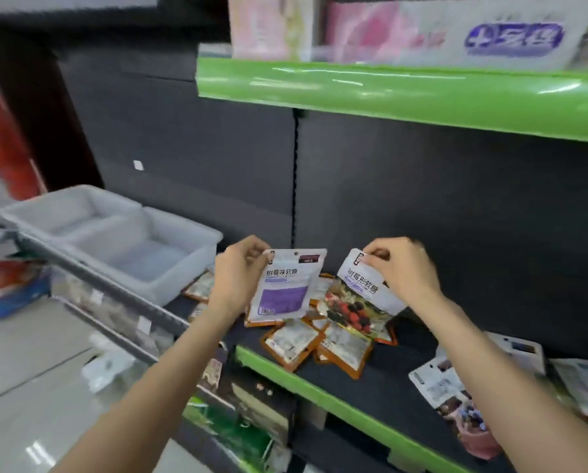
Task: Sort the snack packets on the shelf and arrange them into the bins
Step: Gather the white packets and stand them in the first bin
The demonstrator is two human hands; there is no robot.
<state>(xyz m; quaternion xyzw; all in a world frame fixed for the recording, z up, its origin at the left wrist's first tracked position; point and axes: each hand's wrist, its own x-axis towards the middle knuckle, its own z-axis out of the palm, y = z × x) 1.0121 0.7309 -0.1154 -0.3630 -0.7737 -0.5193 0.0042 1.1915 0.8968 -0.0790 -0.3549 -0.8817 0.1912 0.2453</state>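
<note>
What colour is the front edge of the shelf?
Bright green; the shelf edge shows clearly in the head view.

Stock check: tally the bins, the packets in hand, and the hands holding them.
Bins: 2
Purple packet, held by left hand: 1
Berry-picture packet, held by right hand: 1
Total: 4 things, 2 hands

Dark back panel (456, 206), green-edged upper shelf (388, 93), glossy tiled floor (29, 353).

Dark shelf (364, 377) carries orange-edged packets (294, 343), clear bins (183, 278)
</note>
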